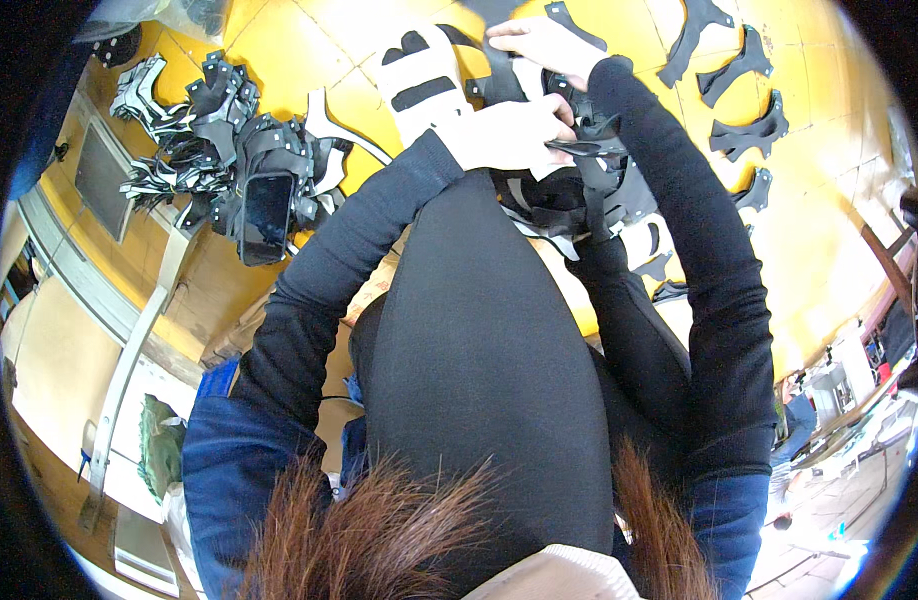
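Note:
My left hand (pixel 514 133) is closed at the fingertips on a black curved strip (pixel 591 147), above a heap of similar pieces. Just beyond it, my right hand (pixel 549 47) has its fingers stretched out to the left, over a dark grey piece (pixel 500 78). Its thumb is not plainly seen. Below my hands lies the heap of black and white curved pieces (pixel 554 200), partly hidden by my left hand and my knee. Left of my hands, a white shoe (pixel 419 88) with black bands, apparently on my foot, rests on the yellow floor.
Several black curved pieces (pixel 749 130) lie spread in a row at the right. A pile of black and white pieces (pixel 214 130) stands at the left, with a dark phone (pixel 267 215) on it. A curved white piece (pixel 329 125) lies beside that pile.

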Tool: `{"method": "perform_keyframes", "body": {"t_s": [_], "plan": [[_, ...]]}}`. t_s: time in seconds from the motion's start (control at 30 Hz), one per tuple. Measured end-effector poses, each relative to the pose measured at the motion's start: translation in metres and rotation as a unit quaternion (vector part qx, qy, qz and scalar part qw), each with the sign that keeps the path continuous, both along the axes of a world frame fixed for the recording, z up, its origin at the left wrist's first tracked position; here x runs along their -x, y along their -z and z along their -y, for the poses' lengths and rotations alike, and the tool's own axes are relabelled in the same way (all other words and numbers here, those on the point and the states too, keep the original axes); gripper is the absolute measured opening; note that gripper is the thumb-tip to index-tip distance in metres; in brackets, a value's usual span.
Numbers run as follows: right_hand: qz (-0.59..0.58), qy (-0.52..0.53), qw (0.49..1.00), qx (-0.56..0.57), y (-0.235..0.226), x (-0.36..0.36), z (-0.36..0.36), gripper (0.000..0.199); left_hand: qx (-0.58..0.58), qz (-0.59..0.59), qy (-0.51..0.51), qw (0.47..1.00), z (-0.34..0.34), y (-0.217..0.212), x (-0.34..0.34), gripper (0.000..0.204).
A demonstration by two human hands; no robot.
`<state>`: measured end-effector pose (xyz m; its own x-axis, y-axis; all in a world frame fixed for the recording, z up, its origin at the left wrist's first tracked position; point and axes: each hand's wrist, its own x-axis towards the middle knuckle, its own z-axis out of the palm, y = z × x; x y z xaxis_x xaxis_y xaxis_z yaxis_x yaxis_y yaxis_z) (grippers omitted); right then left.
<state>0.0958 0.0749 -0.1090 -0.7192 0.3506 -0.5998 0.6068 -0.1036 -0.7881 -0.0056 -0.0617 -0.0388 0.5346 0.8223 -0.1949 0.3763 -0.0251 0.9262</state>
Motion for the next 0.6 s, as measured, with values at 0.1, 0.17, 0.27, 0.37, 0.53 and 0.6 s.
{"method": "perform_keyframes", "body": {"t_s": [0.1,0.17,0.27,0.37,0.53,0.6], "plan": [[-0.054,0.071,0.996,0.0,-0.015,0.005,0.014,0.032,0.003,0.021,-0.01,1.0,0.002,0.004,0.003,0.041],[-0.088,0.051,0.995,0.007,-0.055,0.008,0.005,0.029,0.01,0.019,-0.022,1.0,0.004,0.003,0.004,0.041],[-0.126,0.117,0.984,-0.037,-0.121,-0.009,-0.008,0.025,-0.001,0.006,-0.024,1.0,0.001,-0.002,0.003,0.044],[-0.078,0.179,0.979,-0.064,-0.18,-0.036,-0.025,0.026,0.031,-0.001,-0.031,0.999,-0.002,-0.004,0.002,0.043],[-0.034,0.294,0.954,-0.04,-0.234,-0.08,-0.025,0.024,0.072,-0.015,-0.043,0.996,0.004,0.009,0.003,0.044],[-0.002,0.309,0.95,-0.043,-0.252,-0.098,-0.011,0.023,0.113,-0.014,-0.064,0.991,-0.004,-0.002,0.002,0.042]]}}
